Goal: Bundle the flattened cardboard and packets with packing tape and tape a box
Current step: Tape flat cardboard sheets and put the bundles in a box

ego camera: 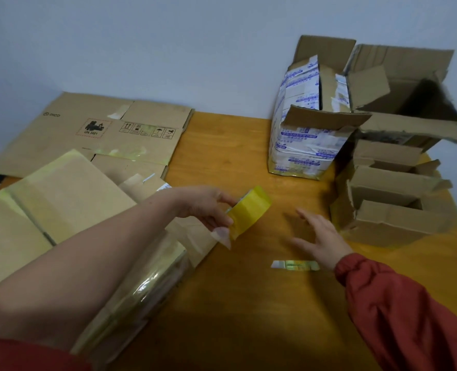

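Tape roll [248, 210] pinched in left hand [206, 207] above surface [235, 303], free end dangling for pulling; right hand [318, 236] spread, empty, reaching toward it.

Left hand [206, 207]: centre of frame, fingers and thumb grip the yellow tape roll [248, 210].
Right hand [321, 236]: right of centre, fingers spread, holding nothing.
Flattened cardboard [88, 129]: upper left, flat on the desk [235, 303].
Open boxes [393, 210]: right edge, flaps up.
Pale strip [295, 265]: beside the right wrist.
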